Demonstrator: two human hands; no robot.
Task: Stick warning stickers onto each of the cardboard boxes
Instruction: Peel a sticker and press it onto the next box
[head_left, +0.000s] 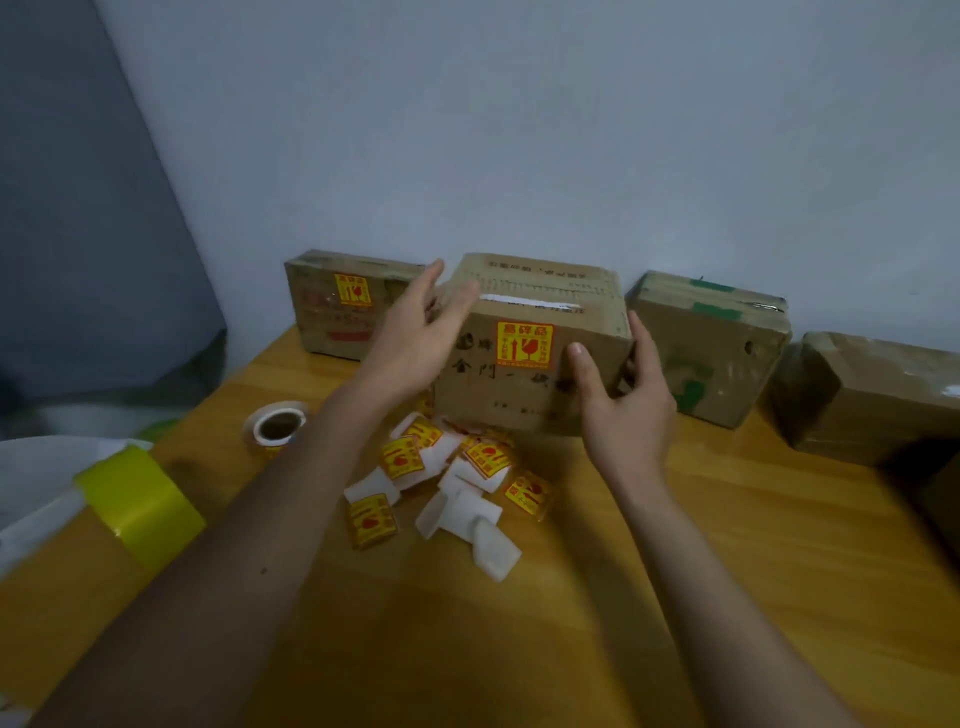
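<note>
Our right hand (621, 400) clasps the stickered box (535, 353); our left hand (415, 338) hovers open-fingered. One-sided support could let it tip onto the loose stickers (447, 478).

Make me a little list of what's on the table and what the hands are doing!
table: wooden table
stickered boxes: left box, middle box
unstickered boxes: right box, far-right box
loose stickers: sticker pile in front of middle box
tape: tape roll, yellow-green roll
left hand: open, at middle box's left side
right hand: holds middle box's right corner
</note>
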